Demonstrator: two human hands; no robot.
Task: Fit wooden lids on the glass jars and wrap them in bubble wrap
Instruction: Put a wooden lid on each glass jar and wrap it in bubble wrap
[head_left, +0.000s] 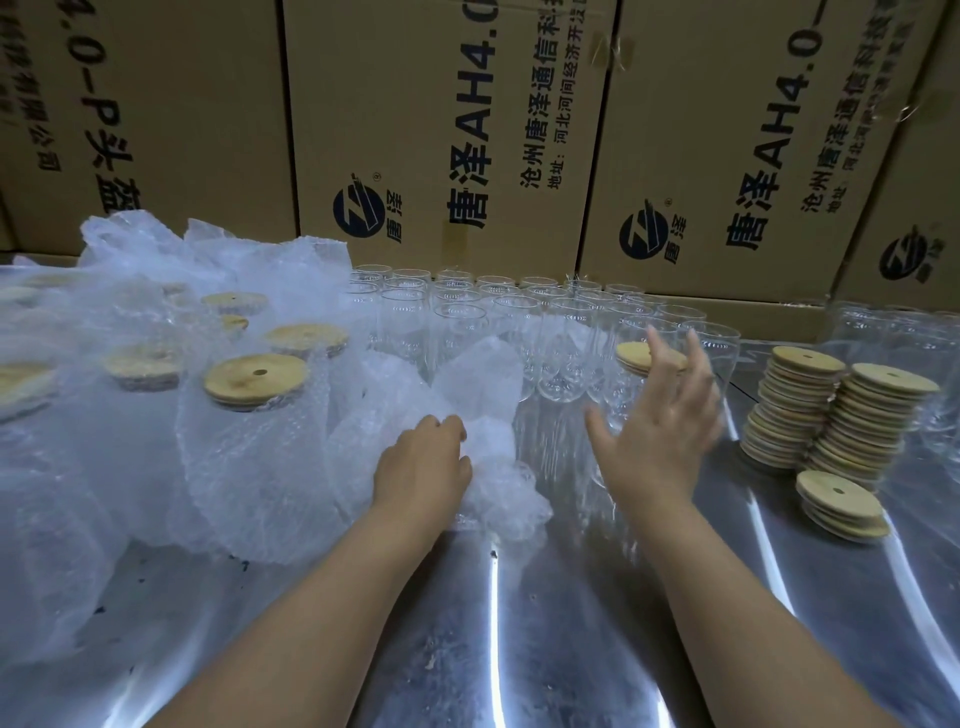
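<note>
- Head view — left hand (423, 462) rests knuckles-up, fingers curled into crumpled bubble wrap (501, 488) on the metal table (571, 649).
- Right hand (660, 421) raised, fingers spread wide, gripping nothing — just beside a wooden lid (634, 356) among the glass jars (460, 322).

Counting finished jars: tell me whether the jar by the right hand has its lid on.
On: the wooden lid lies flat across the jar mouth beside the right hand. Seated fully or not: cannot tell.
</note>
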